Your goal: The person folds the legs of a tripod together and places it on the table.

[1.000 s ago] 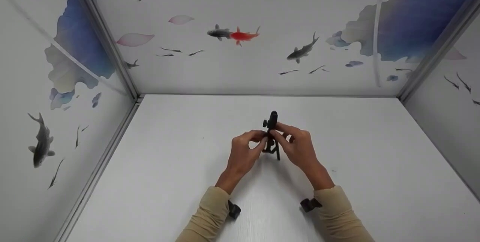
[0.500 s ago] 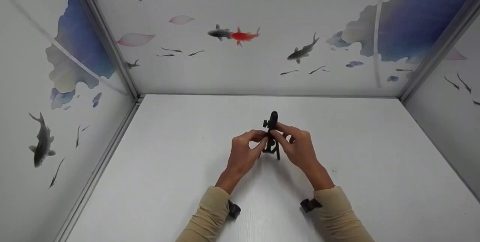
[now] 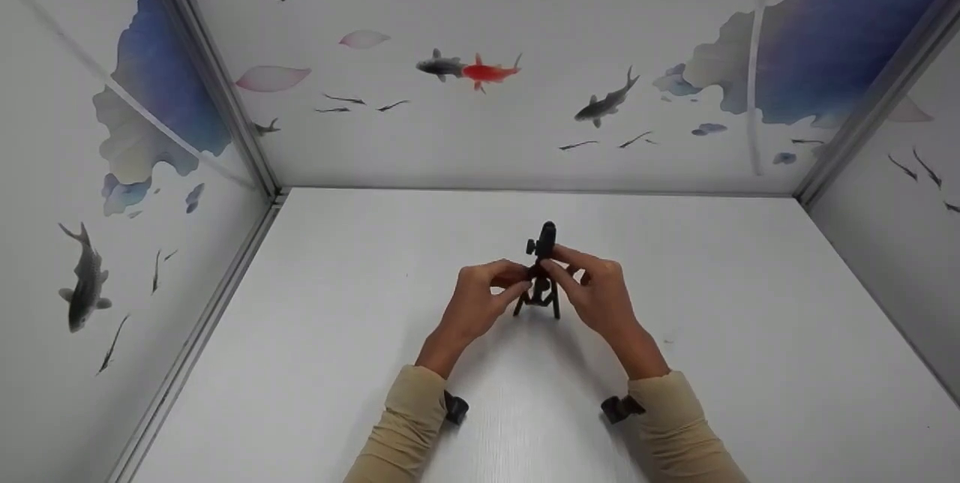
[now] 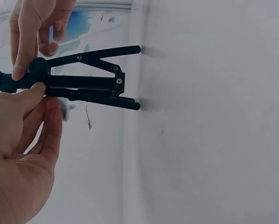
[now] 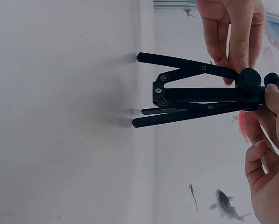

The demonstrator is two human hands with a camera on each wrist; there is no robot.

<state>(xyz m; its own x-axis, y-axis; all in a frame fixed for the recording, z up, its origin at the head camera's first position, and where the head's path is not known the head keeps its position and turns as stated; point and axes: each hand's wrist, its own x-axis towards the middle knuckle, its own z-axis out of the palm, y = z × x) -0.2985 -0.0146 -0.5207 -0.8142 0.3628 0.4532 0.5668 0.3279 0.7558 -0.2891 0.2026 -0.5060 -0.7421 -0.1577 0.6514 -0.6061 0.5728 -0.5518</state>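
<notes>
A small black tripod (image 3: 548, 235) stands upright on the table with its short legs spread. My right hand (image 3: 602, 295) holds its neck from the right, thumb and fingers pinching just under the top. From the left, my left hand (image 3: 474, 301) pinches at the side knob of the collar. The left wrist view shows the tripod's legs and centre column (image 4: 86, 82) sideways, my left thumb by the collar. In the right wrist view a round knob (image 5: 249, 78) sits on the collar, partly covered by left fingertips. The tripod's top lies outside both wrist views.
The white table (image 3: 322, 363) extends around the hands. White panels with painted fish and petals (image 3: 270, 79) enclose it at the back and both sides, joined by metal corner rails (image 3: 214, 82). Black wrist cameras (image 3: 621, 409) hang by both sleeves.
My left hand has shifted slightly left, away from the tripod's column, uncovering more of its left leg. The right hand and the tripod stay in place.
</notes>
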